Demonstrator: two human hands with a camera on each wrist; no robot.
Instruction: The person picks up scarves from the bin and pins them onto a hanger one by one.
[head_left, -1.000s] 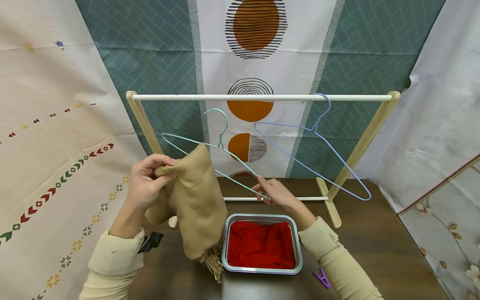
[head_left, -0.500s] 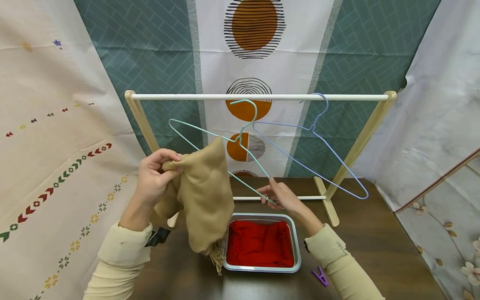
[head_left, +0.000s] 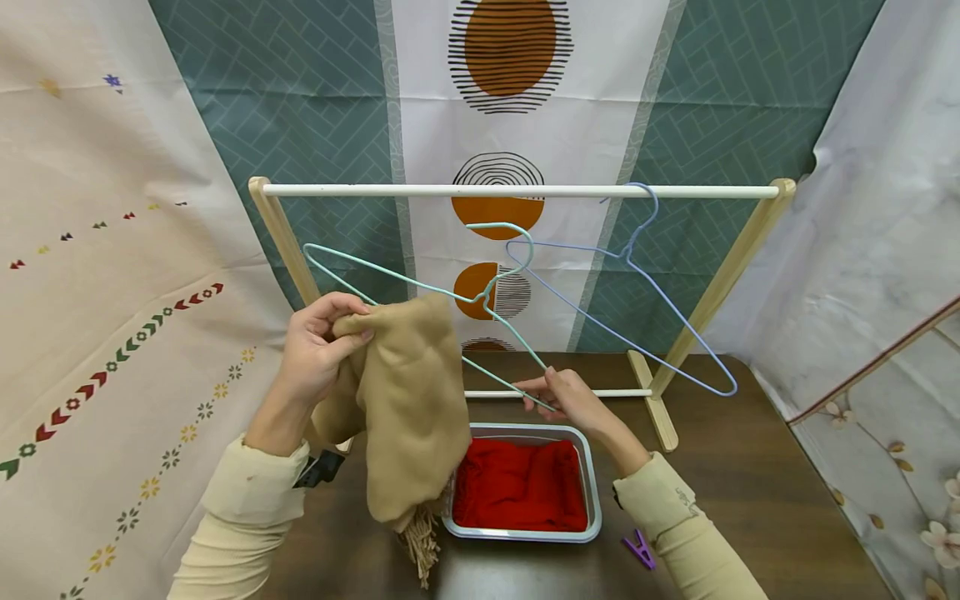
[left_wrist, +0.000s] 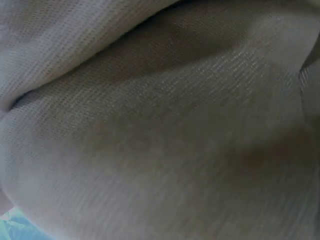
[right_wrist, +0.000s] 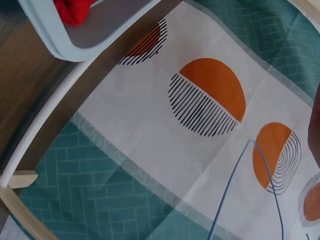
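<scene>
My left hand point(head_left: 313, 354) pinches the upper left edge of a tan fringed scarf point(head_left: 412, 408) between thumb and fingers. The scarf hangs down in folds, and its cloth point(left_wrist: 165, 135) fills the left wrist view. A mint-green clothes hanger point(head_left: 390, 271) is held at its lower right corner by my right hand point(head_left: 573, 400). The hanger tilts, its left end higher than its right, its hook below the rack's top rail. Part of its bottom bar is hidden behind the scarf.
A white-railed wooden rack point(head_left: 360, 191) stands behind the hands, with a blue hanger point(head_left: 667, 300) on its right side. Below, a grey tray point(head_left: 596, 500) holds folded red cloth point(head_left: 521, 487). A purple clothespin point(head_left: 639, 550) lies right of the tray on the dark table point(head_left: 772, 517).
The green hanger first shifted right, then turned so its left end swung back left and its hook dropped. The scarf and left hand moved slightly right.
</scene>
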